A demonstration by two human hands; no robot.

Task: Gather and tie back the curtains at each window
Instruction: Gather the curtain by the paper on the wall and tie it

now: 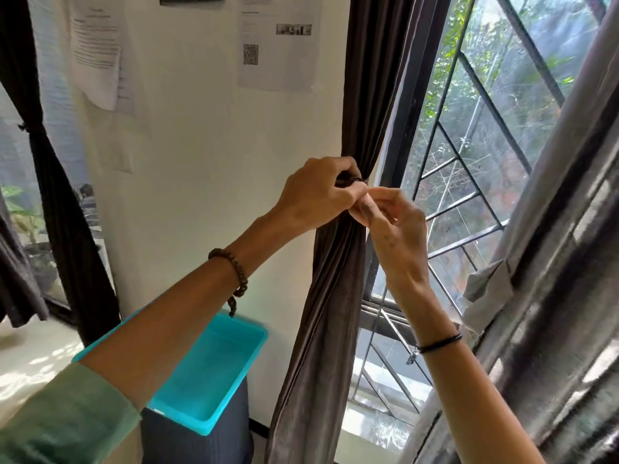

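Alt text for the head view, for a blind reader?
The left hand grips and the right hand pinches a tie around a gathered dark curtain beside a barred window. A turquoise tray sits lower left; a far-left curtain is tied back.

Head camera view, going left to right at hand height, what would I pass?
Tied-back dark curtain → white wall → left hand, gripping the curtain tie → right hand → window grille → grey curtain.
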